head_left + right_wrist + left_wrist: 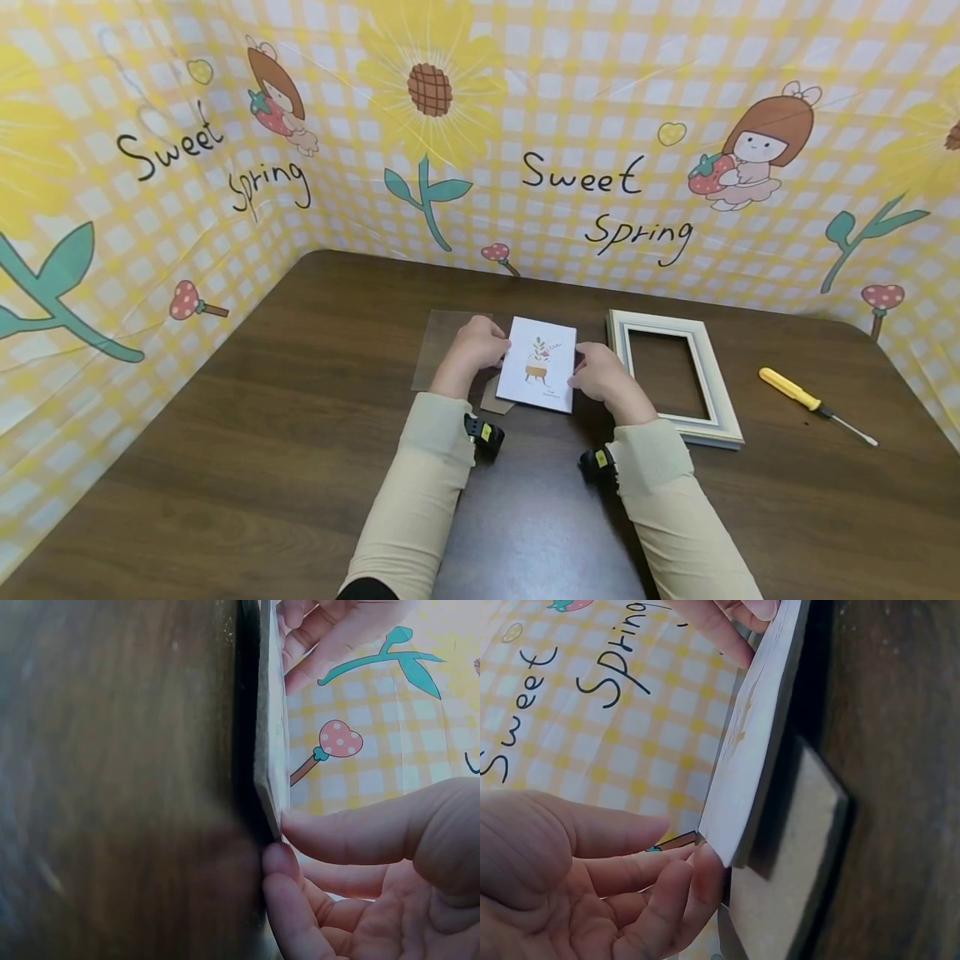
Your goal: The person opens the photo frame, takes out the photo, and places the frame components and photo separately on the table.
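A white picture card (525,379) with a potted-plant print lies on a thin backing board (261,761), between my two hands. My left hand (480,343) is at its left side; in the left wrist view the fingertips (706,862) touch the near corner while the thumb stands off from it. At the right edge, my right hand (600,373) pinches card and board between thumb and fingers. A tan piece of board with a dark edge (799,825) juts out beneath, on the left. A clear sheet (442,346) lies partly behind my left hand.
A cream picture frame (716,375) with an open middle lies just right of my right hand. Farther right is a yellow-handled screwdriver (791,387). A yellow checked cloth (480,208) walls the back and sides of the dark wooden table (247,450).
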Demonstrator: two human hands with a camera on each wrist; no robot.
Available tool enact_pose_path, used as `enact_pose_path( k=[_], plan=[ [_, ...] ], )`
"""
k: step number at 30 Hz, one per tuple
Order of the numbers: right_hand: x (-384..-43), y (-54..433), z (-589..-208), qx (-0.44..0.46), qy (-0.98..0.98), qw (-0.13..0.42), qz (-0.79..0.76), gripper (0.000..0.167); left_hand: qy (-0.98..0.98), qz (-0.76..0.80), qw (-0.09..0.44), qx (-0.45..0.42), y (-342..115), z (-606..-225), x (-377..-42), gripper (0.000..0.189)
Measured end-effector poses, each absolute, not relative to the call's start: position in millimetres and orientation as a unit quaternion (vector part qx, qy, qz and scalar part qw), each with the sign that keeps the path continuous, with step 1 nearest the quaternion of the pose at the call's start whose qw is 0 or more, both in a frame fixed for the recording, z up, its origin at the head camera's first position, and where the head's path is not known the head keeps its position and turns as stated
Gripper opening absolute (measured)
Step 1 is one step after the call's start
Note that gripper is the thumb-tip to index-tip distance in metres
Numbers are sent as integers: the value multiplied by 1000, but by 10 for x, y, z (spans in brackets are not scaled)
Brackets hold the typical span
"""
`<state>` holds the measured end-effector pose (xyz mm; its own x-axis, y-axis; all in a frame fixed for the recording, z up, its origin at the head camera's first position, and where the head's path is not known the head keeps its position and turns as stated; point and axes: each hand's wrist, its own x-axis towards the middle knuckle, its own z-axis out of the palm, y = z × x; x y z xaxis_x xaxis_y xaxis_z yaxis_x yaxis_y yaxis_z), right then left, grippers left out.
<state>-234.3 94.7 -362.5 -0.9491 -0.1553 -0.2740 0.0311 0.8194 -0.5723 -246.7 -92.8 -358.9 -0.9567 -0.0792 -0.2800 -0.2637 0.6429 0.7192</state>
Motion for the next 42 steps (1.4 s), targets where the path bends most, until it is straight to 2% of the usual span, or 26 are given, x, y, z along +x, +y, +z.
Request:
enact_pose_path(
  k=[6,17,28,42],
  plan=[
    [-2350,935,-3630,-28,940,163,-299,63,908,396,103,-91,-927,-3606,-2469,27],
    [-2354,907,-3625,-28,939,156,-304,63,927,361,55,-92,-845,-3611,-2434,24],
    [-2365,906,-3610,-29,940,159,-301,66,922,372,56,-87,-886,-3626,-2452,12],
    [-2349,958,-3647,-61,936,151,-311,64,899,422,64,-103,-1106,-3571,-2483,15]
  ],
)
